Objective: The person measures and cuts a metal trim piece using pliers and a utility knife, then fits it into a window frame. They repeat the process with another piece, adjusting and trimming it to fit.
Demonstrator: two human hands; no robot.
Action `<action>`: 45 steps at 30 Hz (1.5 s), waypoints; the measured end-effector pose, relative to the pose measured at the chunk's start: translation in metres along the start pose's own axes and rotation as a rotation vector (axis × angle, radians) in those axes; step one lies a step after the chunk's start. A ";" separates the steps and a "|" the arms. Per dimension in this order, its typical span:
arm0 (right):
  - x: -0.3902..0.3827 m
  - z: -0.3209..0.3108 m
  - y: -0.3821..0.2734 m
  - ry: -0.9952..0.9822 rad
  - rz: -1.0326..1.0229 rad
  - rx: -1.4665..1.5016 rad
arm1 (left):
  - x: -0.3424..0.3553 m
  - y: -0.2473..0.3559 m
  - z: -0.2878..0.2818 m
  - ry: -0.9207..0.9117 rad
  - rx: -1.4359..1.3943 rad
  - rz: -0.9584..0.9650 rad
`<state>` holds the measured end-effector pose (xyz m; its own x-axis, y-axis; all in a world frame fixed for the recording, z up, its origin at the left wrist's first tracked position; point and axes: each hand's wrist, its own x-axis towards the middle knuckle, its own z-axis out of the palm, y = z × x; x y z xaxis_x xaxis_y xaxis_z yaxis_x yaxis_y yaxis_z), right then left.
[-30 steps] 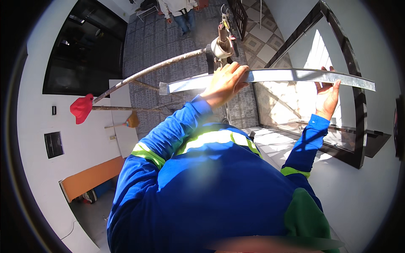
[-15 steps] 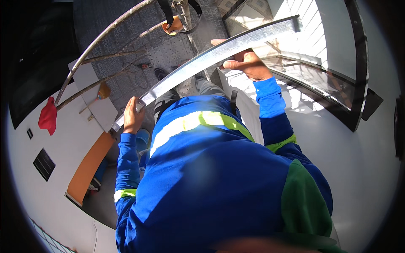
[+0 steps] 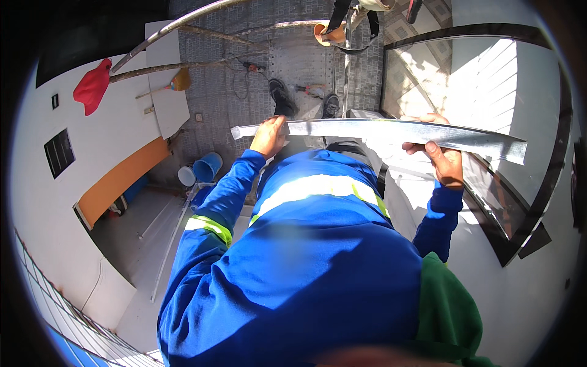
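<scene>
A long, shiny galvanized metal profile [image 3: 348,128] lies crosswise in front of my waist, nearly level, with its right part a little lower in the picture. My left hand [image 3: 268,137] grips it close to its left end, fingers folded over the strip. Farther along, my right hand [image 3: 443,156] holds the right part from beneath, thumb at the near edge and some fingertips showing past the far edge. The profile's right end sticks out beyond that hand.
Rusty poles [image 3: 177,24] cross the far left, with a red cloth [image 3: 92,85] at one end. An orange holder [image 3: 327,33] hangs ahead. A corded tool [image 3: 252,66] lies near my shoes. Dark-framed glass [image 3: 489,177] stands right; a blue bucket [image 3: 208,166] stands left.
The metal profile has swung from a steep slant, right end far, to nearly level across me. Both hands keep hold of it and have moved rightward in the picture.
</scene>
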<state>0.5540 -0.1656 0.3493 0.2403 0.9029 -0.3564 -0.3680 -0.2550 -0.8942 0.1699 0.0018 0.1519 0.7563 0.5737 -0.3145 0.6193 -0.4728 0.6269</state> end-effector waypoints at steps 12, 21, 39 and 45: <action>0.224 0.084 0.157 -0.201 -0.273 -0.577 | -0.080 0.007 0.079 -0.041 -0.182 -0.474; 0.426 0.058 0.285 -0.101 0.370 -0.718 | -0.160 0.032 0.126 0.152 -0.467 -0.699; 0.532 0.018 0.295 -0.610 0.100 -2.048 | -0.159 0.039 0.136 0.432 -0.642 -0.900; 0.528 0.025 0.309 -0.468 0.098 -1.939 | -0.124 0.005 0.032 0.746 -1.284 -0.746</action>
<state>0.5447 0.2409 -0.1081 -0.0450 0.7869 -0.6155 0.9988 0.0242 -0.0422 0.0859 -0.0928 0.1716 -0.1019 0.7579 -0.6444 -0.0769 0.6398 0.7647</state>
